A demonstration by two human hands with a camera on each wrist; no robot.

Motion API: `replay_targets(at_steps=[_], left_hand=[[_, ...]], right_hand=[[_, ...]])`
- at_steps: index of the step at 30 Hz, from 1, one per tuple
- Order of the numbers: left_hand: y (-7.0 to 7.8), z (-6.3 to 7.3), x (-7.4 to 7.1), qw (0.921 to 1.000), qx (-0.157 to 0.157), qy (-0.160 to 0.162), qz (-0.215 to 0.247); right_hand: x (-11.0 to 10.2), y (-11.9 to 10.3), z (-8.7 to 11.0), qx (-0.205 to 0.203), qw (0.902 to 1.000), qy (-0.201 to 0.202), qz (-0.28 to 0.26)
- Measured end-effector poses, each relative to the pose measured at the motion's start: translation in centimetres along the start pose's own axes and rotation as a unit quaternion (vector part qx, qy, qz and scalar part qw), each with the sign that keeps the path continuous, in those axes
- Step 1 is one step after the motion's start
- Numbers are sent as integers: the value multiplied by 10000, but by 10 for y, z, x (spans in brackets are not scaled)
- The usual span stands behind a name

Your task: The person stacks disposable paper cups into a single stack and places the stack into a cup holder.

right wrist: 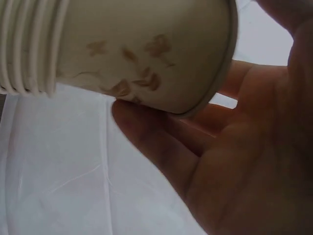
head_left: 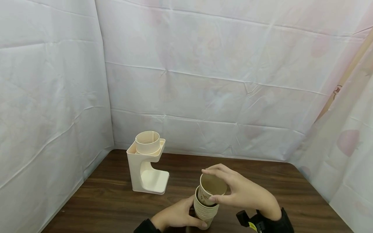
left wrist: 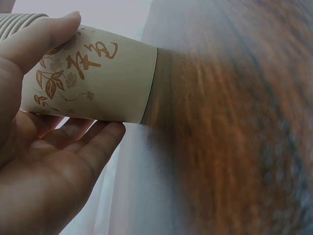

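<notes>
A stack of nested paper cups (head_left: 205,210) stands on the table near its front edge. My left hand (head_left: 180,214) grips the stack, with thumb and fingers on opposite sides. In the left wrist view, brown leaves and characters decorate the lowest cup (left wrist: 102,73), whose base is at the tabletop. My right hand (head_left: 239,187) holds the top paper cup (head_left: 214,185) between thumb and fingers near its rim. That cup is raised partly out of the stack and tilted, its lower end still inside. In the right wrist view, a floral print shows on its side.
Left of the hands, a cream cup dispenser stand (head_left: 135,171) has a round collar (head_left: 148,142) on top and a flat base plate (head_left: 155,180). The dark wooden table (head_left: 102,200) ends at white cloth walls (head_left: 204,81) behind and at the sides.
</notes>
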State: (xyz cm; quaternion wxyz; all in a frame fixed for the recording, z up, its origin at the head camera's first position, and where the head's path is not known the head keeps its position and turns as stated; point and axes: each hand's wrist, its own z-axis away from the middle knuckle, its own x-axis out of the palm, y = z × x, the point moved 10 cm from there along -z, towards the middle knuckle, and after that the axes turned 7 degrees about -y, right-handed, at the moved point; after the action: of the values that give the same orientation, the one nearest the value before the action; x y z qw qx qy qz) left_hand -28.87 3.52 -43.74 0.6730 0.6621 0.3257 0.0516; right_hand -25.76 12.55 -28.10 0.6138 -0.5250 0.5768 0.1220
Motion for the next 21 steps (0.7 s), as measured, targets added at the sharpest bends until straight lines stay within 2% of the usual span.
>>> replay_targets(at_steps=[2, 7, 11, 17, 21], left_hand=[[-1, 1, 0, 10000, -9, -17, 19], [1, 0, 0, 9999, 93, -96, 71], [1, -1, 1, 9999, 121, -101, 41], [1, -1, 1, 9998, 120, -145, 52], [2, -1, 1, 9998, 121, -129, 31]], right_hand=[[6, 4, -1, 158, 9996, -190, -162], [15, 11, -4, 414, 9982, -411, 152], [19, 15, -5, 418, 9975, -502, 253], [28, 24, -6, 459, 9957, -807, -26], [32, 25, -8, 280, 9950, -934, -208]])
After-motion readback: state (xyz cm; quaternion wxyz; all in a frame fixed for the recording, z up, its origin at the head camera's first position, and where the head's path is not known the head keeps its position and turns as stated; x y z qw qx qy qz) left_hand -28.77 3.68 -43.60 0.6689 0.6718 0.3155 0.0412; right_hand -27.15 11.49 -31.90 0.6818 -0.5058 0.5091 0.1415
